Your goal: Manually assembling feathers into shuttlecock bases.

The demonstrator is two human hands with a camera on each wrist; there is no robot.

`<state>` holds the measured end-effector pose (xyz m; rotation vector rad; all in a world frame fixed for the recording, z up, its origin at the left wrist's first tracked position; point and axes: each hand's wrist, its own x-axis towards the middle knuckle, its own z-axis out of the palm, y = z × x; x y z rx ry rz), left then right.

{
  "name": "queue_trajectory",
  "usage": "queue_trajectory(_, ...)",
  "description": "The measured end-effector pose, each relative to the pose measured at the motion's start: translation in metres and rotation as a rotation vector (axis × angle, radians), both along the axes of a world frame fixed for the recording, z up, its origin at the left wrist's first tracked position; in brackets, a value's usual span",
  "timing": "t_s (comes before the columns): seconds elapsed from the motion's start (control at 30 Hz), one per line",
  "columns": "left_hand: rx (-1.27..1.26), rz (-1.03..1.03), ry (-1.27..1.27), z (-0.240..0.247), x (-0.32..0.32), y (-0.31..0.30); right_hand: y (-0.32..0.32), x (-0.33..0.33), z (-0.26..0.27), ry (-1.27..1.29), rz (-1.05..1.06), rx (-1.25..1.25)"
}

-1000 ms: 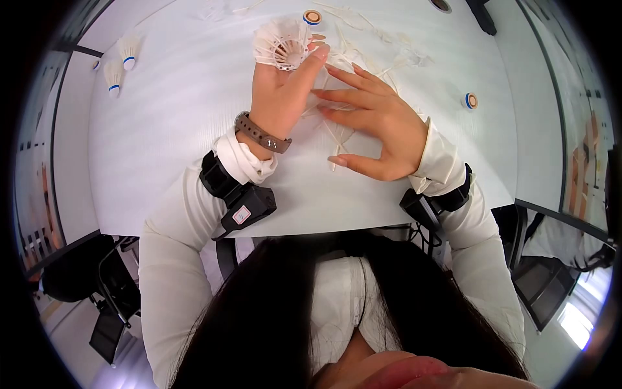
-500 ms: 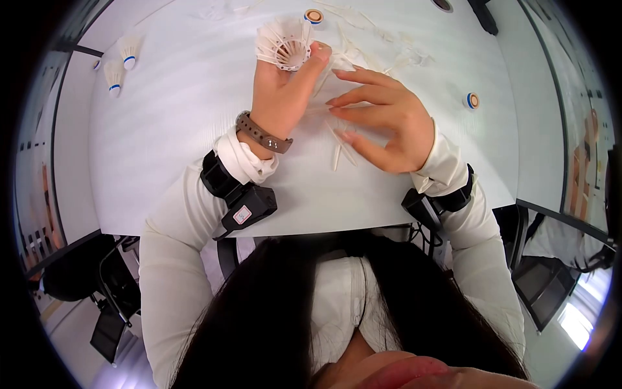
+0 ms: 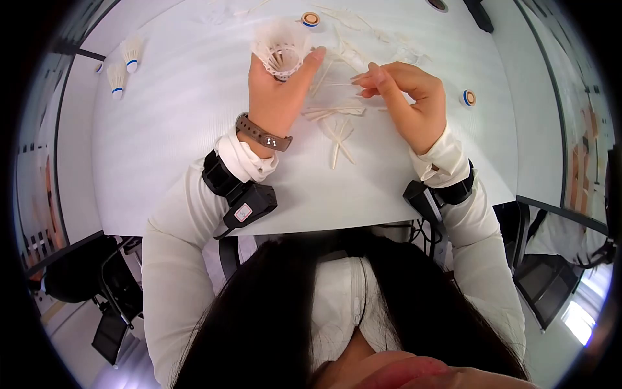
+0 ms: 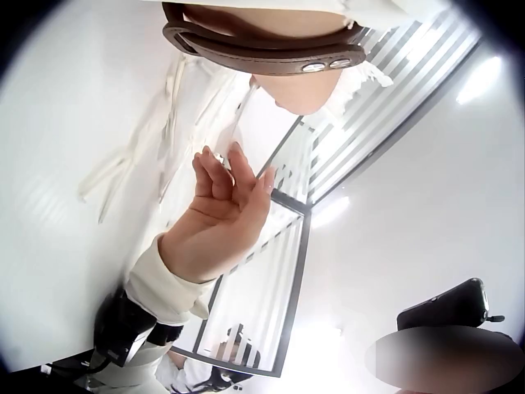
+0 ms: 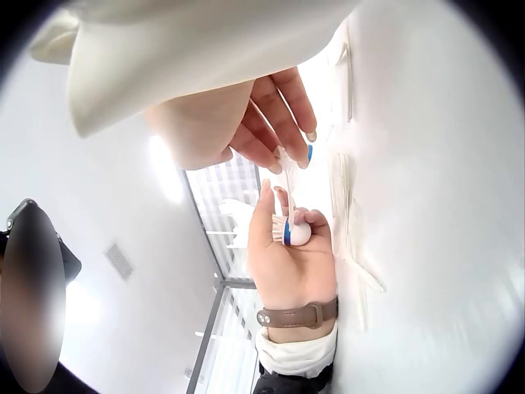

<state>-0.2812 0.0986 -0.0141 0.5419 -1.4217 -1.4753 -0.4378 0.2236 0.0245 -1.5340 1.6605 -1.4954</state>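
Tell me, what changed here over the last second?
The right hand lifted off the loose feathers on the table, curled its fingers and now pinches a single feather beside the shuttlecock. The left hand kept gripping that shuttlecock.

I count three shuttlecocks: the held shuttlecock in my left hand, and two spare shuttlecocks side by side at the far left of the counter. Two round cork heads lie well apart. One feather is pinched in the fingers of my right hand. The loose feathers number at least eight; the far ones are too tangled to count.
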Motion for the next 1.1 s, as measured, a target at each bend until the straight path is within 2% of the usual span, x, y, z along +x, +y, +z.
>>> queue_trajectory(0.07,0.035,0.003,-0.09,0.006,0.001,0.002,-0.001,0.001,0.0,-0.176,-0.015,0.058)
queue_trajectory(0.27,0.057,-0.097,-0.239,0.01,0.007,0.005,-0.001,-0.003,0.004,-0.286,-0.042,0.091)
queue_trajectory(0.47,-0.045,-0.078,-0.17,0.004,0.004,0.006,-0.003,-0.007,0.006,-0.325,-0.064,0.089)
queue_trajectory(0.57,-0.042,-0.139,-0.152,0.006,0.006,0.007,-0.001,-0.01,0.013,-0.325,-0.08,0.173)
queue_trajectory(0.67,0.006,-0.174,-0.244,0.007,0.008,0.005,-0.002,-0.014,0.008,-0.392,-0.096,0.193)
queue_trajectory(0.77,0.063,-0.2,-0.284,0.014,0.011,0.004,-0.003,-0.007,0.013,-0.43,-0.125,0.079)
queue_trajectory(0.9,0.033,-0.215,-0.23,0.018,0.013,0.006,-0.004,-0.005,0.019,-0.335,-0.078,0.273)
queue_trajectory(1.1,-0.038,-0.28,-0.125,0.015,0.008,0.012,-0.004,-0.002,0.007,-0.476,-0.035,0.285)
